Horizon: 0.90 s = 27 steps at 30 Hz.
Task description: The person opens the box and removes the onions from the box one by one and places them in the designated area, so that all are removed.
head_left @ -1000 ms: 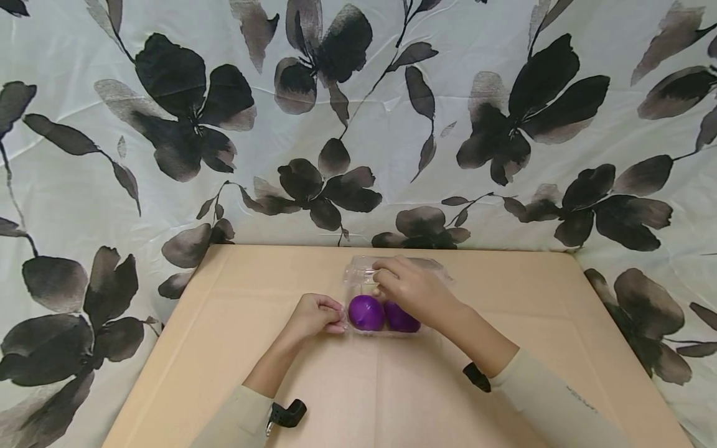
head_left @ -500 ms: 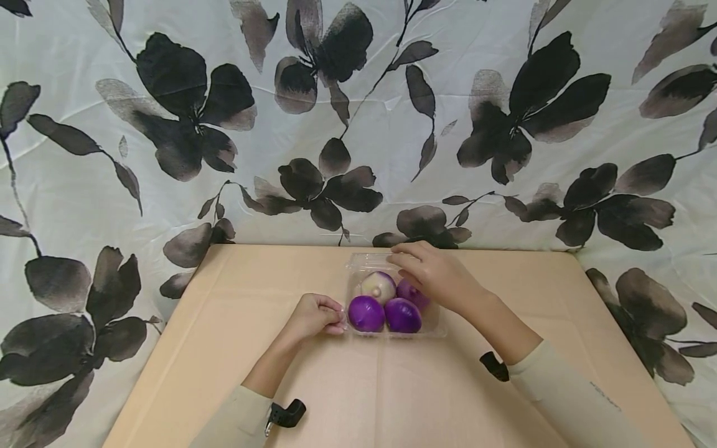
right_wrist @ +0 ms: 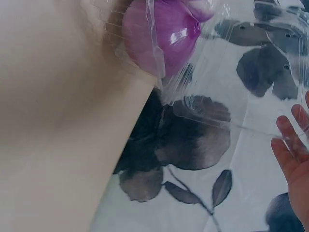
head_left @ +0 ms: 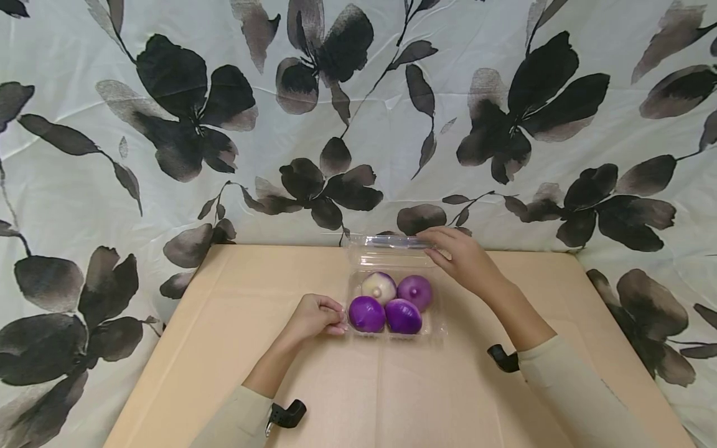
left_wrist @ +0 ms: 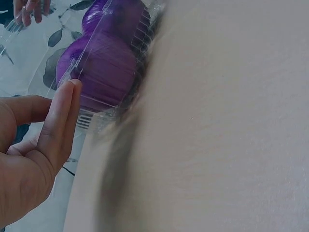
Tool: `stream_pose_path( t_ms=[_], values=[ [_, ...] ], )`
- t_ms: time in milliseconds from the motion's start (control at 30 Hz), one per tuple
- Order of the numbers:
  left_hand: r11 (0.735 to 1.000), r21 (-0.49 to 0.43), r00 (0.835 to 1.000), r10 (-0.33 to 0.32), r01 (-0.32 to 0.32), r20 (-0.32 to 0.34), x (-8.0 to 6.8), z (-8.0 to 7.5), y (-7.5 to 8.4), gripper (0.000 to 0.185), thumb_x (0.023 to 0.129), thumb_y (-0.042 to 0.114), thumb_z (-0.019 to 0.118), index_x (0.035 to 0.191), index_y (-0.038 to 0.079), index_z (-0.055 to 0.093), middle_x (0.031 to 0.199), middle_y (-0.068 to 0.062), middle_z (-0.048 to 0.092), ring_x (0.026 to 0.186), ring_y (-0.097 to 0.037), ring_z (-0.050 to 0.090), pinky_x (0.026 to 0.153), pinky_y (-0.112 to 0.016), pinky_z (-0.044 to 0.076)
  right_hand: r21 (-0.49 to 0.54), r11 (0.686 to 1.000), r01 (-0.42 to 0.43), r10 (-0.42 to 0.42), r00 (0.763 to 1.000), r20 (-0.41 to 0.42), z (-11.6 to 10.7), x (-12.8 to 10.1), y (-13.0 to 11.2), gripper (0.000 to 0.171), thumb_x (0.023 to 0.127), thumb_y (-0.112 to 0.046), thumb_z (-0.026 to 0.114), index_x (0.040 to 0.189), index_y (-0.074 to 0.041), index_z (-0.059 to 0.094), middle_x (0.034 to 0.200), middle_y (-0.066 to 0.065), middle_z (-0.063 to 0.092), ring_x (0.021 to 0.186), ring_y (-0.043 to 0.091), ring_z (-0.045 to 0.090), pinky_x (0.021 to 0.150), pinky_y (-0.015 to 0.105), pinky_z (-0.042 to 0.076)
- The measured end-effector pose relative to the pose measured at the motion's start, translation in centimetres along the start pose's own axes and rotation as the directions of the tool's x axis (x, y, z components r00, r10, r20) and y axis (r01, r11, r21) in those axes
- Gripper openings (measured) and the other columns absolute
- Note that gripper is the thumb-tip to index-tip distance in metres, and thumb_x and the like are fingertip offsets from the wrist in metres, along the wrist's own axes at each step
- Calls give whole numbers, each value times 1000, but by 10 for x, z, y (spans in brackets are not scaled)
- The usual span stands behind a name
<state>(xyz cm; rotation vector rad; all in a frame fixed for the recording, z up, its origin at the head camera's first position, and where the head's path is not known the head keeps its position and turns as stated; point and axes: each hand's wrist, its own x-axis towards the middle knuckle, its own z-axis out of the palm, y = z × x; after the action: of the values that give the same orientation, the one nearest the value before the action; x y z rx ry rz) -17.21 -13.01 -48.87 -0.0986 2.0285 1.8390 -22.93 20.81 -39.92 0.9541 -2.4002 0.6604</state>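
Observation:
A clear plastic clamshell container sits mid-table with its lid swung up and back. Inside lie several onions: two deep purple ones in front, a whitish one and a paler purple one behind. My right hand pinches the lid's far edge near the backdrop; its fingertips show beside the clear lid. My left hand rests at the container's left front corner, fingers laid against the wall by a purple onion.
The tan table extends left, right and toward me from the container. A white cloth with black flowers hangs close behind the lid and drapes round both sides. Black wrist mounts sit on my sleeves.
My right hand has lifted the lid from over the onions up and back toward the backdrop, uncovering all the onions. My left hand has stayed at the container's left corner.

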Motion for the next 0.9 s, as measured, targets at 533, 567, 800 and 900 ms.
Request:
stream_pose_path(
  t_ms=[533,567,800,900],
  values=[
    [1000,-26,1000,-10,11,7,-6,3,-2,15,92,-13,64,106,-19,63,83,-18,75,66,-20,76,67,-29,69,248,912,-327,339,941,-6,20,-19,26,52,99,3,63,148,2,43,119,21,73,108,36,72,94,46,64],
    [1000,-27,1000,-12,12,9,-6,3,-2,15,92,-13,64,106,-19,63,83,-18,75,66,-20,75,67,-29,69,254,907,-337,349,937,-2,23,-20,28,51,100,2,62,148,2,43,119,21,73,108,36,72,95,47,64],
    [1000,-18,1000,-3,3,17,-5,0,-3,13,93,-13,63,104,-18,63,83,-19,75,67,-20,76,66,-30,69,313,858,-408,425,905,15,42,-30,35,37,102,2,59,138,3,52,120,22,72,109,36,71,94,48,64],
    [1000,-19,1000,-3,3,13,-5,0,-3,12,93,-14,62,104,-18,64,83,-19,75,66,-20,76,66,-30,69,315,836,-449,462,886,37,48,-31,35,32,102,0,59,134,3,56,121,21,71,108,35,70,94,48,64]
  ],
)
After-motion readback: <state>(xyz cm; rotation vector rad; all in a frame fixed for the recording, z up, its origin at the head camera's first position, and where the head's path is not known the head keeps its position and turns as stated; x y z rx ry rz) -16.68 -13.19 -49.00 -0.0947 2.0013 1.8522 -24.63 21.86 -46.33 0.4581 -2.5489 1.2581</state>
